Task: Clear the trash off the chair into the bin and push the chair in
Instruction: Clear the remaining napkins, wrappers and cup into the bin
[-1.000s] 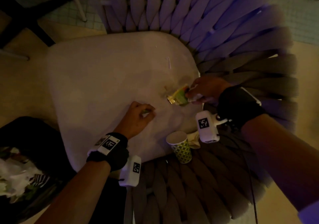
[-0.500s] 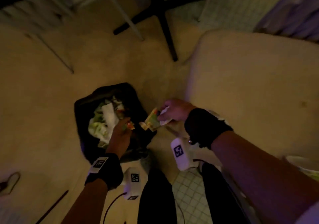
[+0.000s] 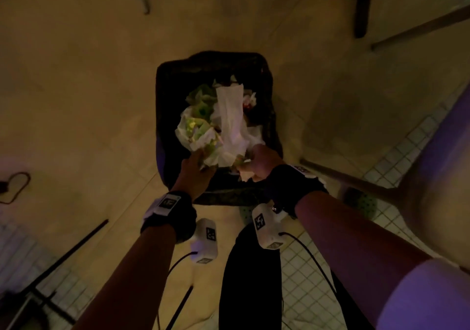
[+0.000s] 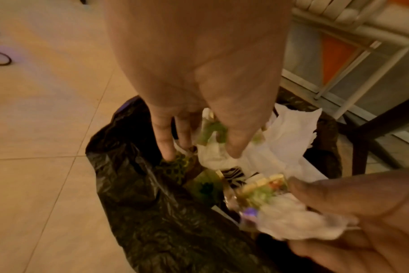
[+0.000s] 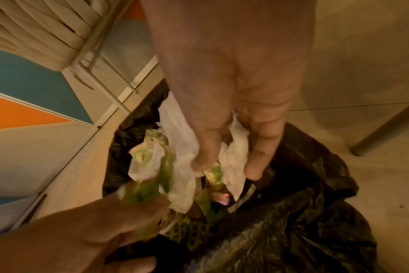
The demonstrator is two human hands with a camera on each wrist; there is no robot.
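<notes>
Right hand point(image 3: 259, 163) is pinching a crumpled tissue point(image 5: 234, 147), light and soft; left hand point(image 3: 195, 174), fingers relaxed, is releasing a wrapper over the bin point(image 3: 162, 95)

Left hand point(image 4: 199, 73) above black-lined bin point(image 4: 133, 194), fingers point(image 4: 163, 140) extended downward among white paper, right hand point(image 4: 362, 212) pinching crumpled wrapper point(image 4: 287, 216) at near right

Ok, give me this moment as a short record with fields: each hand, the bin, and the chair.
left hand: over the bin's near edge, fingers straight, touching the paper trash; holding nothing that I can make out
right hand: over the bin, pinching a crumpled tissue and a green wrapper
bin: black liner, well filled with white and green paper trash
chair: to the right, not yet pushed in
</notes>
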